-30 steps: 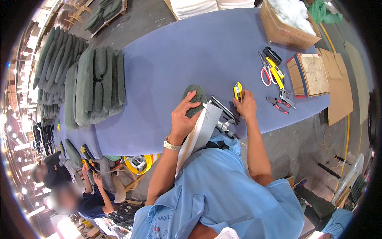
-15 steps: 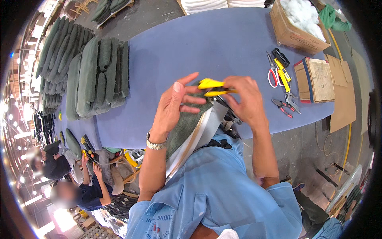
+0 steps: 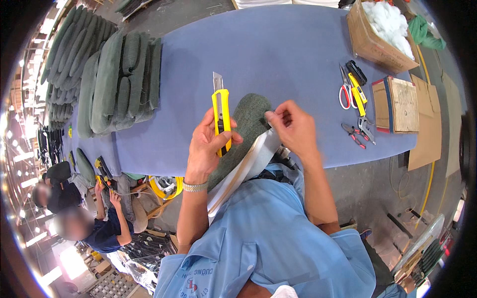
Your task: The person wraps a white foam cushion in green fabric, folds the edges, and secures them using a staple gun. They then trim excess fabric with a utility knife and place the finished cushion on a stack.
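My left hand [image 3: 207, 144] grips a yellow utility knife [image 3: 220, 111], held upright with its blade extended and pointing away from me. A grey-green padded cushion piece [image 3: 247, 124] with a white underside leans against my chest and the edge of the blue table [image 3: 278, 54]. My right hand [image 3: 293, 126] pinches the fabric at the cushion's upper right edge, close to the knife.
Stacks of green cushions [image 3: 117, 82] lie on the table's left. Red-handled scissors [image 3: 344, 89], a yellow tool [image 3: 357, 92] and pliers [image 3: 354, 134] lie at right beside a cardboard box of white stuffing [image 3: 380, 32] and flat wooden boards [image 3: 402, 104]. People sit below at the lower left [image 3: 94, 223].
The knife passed from my right hand to my left and now stands upright. The cushion has been lifted toward me, and my right hand now pinches its edge.
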Demonstrator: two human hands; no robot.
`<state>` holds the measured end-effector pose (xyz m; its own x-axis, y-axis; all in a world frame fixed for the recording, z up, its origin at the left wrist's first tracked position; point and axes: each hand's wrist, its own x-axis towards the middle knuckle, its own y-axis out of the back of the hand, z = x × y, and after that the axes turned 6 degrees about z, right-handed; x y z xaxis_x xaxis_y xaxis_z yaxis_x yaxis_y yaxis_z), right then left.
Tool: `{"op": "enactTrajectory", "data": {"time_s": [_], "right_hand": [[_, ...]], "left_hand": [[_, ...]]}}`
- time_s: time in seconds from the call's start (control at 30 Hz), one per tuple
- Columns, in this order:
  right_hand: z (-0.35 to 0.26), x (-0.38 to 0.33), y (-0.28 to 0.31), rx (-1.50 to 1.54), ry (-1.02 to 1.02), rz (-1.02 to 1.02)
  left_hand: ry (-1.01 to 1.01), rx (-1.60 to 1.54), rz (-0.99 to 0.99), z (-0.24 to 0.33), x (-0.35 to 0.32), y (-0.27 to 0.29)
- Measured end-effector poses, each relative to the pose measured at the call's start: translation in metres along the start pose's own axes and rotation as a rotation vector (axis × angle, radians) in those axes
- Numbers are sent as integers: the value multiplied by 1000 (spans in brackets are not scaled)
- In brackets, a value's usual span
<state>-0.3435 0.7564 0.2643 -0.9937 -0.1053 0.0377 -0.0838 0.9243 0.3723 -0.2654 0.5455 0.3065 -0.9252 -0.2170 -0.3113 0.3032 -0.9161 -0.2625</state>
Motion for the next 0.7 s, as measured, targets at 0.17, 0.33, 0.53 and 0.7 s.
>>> {"op": "enactTrajectory", "data": {"time_s": [0.17, 0.33, 0.53, 0.7], "right_hand": [[29, -9, -29, -87, -3, -80], [52, -17, -43, 314, -103, -146], [57, -13, -64, 563, -127, -132], [54, -2, -69, 637, -228, -247]], "left_hand": [[33, 404, 80, 21, -14, -22], [-63, 550, 115, -7, -16, -34], [-158, 677, -9, -20, -11, -36], [-236, 653, 80, -28, -7, -22]]}}
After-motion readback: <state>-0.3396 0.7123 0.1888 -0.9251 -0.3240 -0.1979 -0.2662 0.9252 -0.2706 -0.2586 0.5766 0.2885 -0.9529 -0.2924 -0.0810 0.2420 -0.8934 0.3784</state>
